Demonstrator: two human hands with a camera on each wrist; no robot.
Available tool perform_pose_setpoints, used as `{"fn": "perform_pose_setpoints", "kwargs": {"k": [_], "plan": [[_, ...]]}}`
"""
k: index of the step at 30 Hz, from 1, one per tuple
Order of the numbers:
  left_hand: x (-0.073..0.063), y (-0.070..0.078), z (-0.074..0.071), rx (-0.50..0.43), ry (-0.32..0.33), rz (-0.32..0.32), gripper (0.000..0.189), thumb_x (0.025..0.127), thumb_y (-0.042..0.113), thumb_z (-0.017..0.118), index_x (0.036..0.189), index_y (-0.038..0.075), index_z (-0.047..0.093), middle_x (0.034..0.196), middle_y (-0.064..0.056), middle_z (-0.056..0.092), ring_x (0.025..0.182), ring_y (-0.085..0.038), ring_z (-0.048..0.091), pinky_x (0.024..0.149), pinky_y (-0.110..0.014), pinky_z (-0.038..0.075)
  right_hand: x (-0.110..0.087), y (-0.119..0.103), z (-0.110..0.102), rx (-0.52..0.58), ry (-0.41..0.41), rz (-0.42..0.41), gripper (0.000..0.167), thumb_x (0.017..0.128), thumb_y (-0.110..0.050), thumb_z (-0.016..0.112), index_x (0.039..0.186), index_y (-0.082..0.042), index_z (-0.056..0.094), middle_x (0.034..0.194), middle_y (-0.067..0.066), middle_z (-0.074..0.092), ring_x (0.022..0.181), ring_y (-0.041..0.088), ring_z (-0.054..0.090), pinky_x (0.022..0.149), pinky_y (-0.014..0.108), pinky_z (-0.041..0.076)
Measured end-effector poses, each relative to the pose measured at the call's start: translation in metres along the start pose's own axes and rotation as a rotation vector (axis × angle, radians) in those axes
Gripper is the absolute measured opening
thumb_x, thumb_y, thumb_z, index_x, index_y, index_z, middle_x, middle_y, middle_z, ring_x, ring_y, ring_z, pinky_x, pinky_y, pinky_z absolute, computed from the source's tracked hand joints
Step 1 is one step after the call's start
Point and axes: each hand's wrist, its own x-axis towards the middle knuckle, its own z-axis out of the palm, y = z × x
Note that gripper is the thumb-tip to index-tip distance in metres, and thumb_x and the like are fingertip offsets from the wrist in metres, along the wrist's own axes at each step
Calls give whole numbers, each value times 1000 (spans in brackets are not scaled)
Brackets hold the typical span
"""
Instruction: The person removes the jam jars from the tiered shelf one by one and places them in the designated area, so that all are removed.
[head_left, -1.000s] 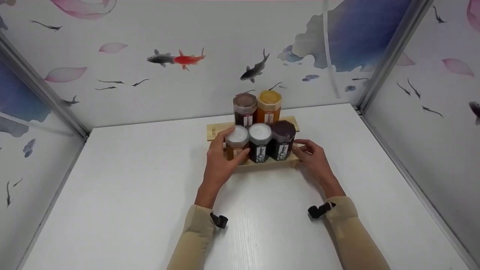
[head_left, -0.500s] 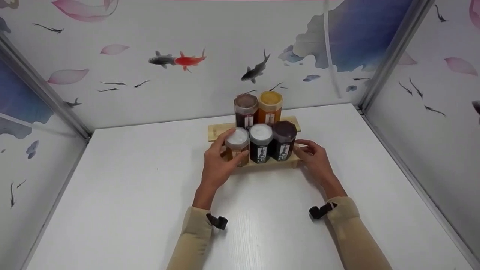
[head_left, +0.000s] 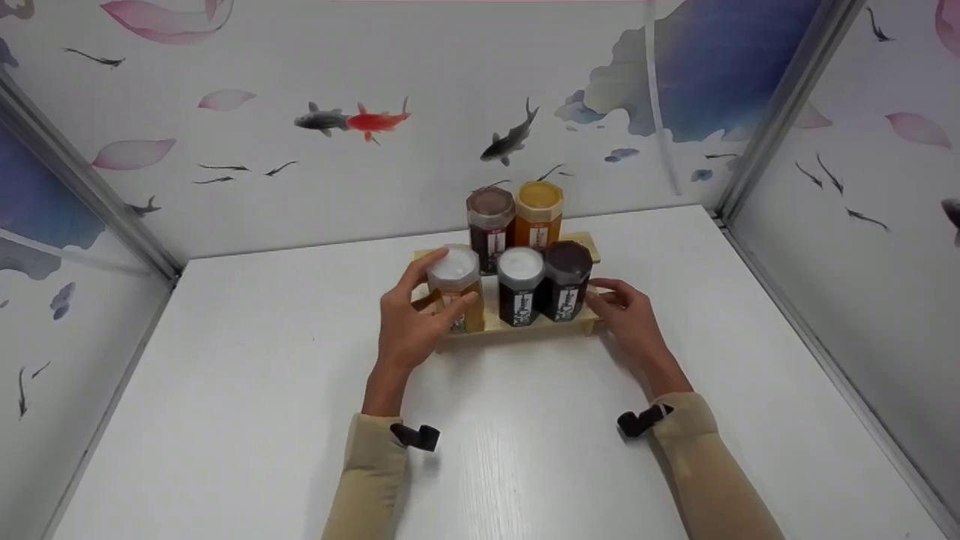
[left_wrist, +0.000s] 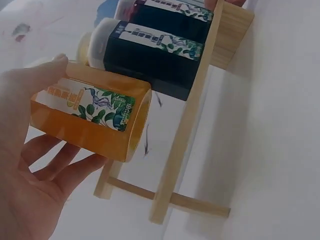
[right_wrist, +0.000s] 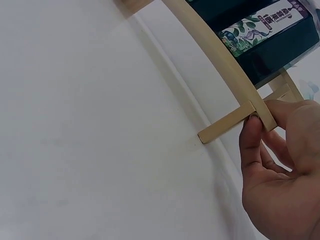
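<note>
My left hand [head_left: 409, 326] grips an amber jar [left_wrist: 92, 107] with a white lid, thumb on one side and fingers on the other. In the left wrist view the jar's base is raised off the front slat of the wooden rack [left_wrist: 182, 140]. With thumb and fingers, my right hand [right_wrist: 285, 170] pinches the rack's right end beside a small crosspiece. Two dark jars stand on the front step: one with a white lid [head_left: 520, 296], the other with a dark lid [head_left: 568, 289], nearest my right hand.
Behind them, on the rack's upper step, stand a brown-lidded jar [head_left: 491, 225] and a yellow-lidded jar [head_left: 540, 217]. The rack sits near the back of a white table [head_left: 262, 375]. Panels printed with fish [head_left: 510, 139] and petals enclose the table's back and sides.
My left hand has moved left with the amber jar, leaving a gap between it and the white-lidded dark jar. The right hand keeps its place at the rack's end.
</note>
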Motion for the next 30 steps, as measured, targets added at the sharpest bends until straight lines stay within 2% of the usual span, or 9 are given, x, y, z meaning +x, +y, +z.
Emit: {"fn": "perform_pose_setpoints", "kwargs": {"k": [4, 7, 14, 16, 20, 23, 27, 30], "plan": [[4, 4, -18, 30, 78, 33, 72, 87, 30, 94, 151, 28, 62, 147, 2, 67, 129, -20, 68, 94, -46, 66, -1, -1, 1, -3, 2, -10, 49, 105, -41, 72, 147, -16, 64, 120, 11, 70, 106, 17, 67, 82, 26, 62], [5, 5, -32, 42, 146, 38, 72, 86, 21, 95, 150, 21, 63, 147, -2, 67, 131, -24, 67, 96, -50, 65, -2, -1, 1, -2, 3, -11, 49, 105, -41, 73, 146, -16, 64, 119, 9, 70, 105, 17, 66, 81, 25, 62], [5, 17, -56, 71, 253, -24, 70, 87, 11, 93, 150, 10, 62, 148, -13, 65, 134, -31, 65, 104, -60, 60, -1, 0, 2, 24, 1, -11, 48, 105, -40, 74, 146, -16, 64, 124, 10, 68, 110, 18, 65, 83, 25, 62], [5, 14, -60, 82, 277, -42, 69, 87, 10, 92, 150, 10, 62, 147, -13, 65, 134, -32, 64, 105, -62, 60, -1, 0, 2, 31, -6, -10, 48, 105, -39, 73, 146, -16, 63, 124, 10, 68, 111, 18, 65, 84, 25, 61], [4, -8, -64, 117, 309, -63, 69, 87, 13, 93, 150, 14, 62, 147, -10, 66, 133, -30, 64, 105, -62, 59, -1, -1, 4, 58, -15, 0, 47, 106, -35, 72, 148, -15, 62, 122, 8, 69, 111, 16, 66, 84, 25, 61], [4, -25, -63, 135, 304, -77, 71, 88, 19, 93, 151, 21, 61, 148, -5, 65, 132, -26, 64, 105, -60, 60, -2, -2, 4, 76, -12, 12, 47, 106, -34, 73, 148, -15, 62, 122, 7, 69, 110, 16, 66, 84, 26, 61], [2, -44, -58, 139, 297, -123, 70, 90, 29, 92, 152, 27, 59, 150, -2, 64, 134, -25, 63, 105, -59, 60, -3, -1, 3, 90, -10, 23, 47, 105, -36, 73, 147, -16, 63, 123, 7, 68, 109, 16, 65, 84, 27, 62], [-1, -58, -56, 139, 308, -173, 69, 91, 31, 90, 152, 29, 59, 151, -3, 63, 136, -27, 63, 110, -57, 58, -3, -2, 4, 94, -10, 23, 47, 105, -36, 73, 147, -16, 63, 121, 7, 68, 108, 16, 66, 83, 27, 62]]}}
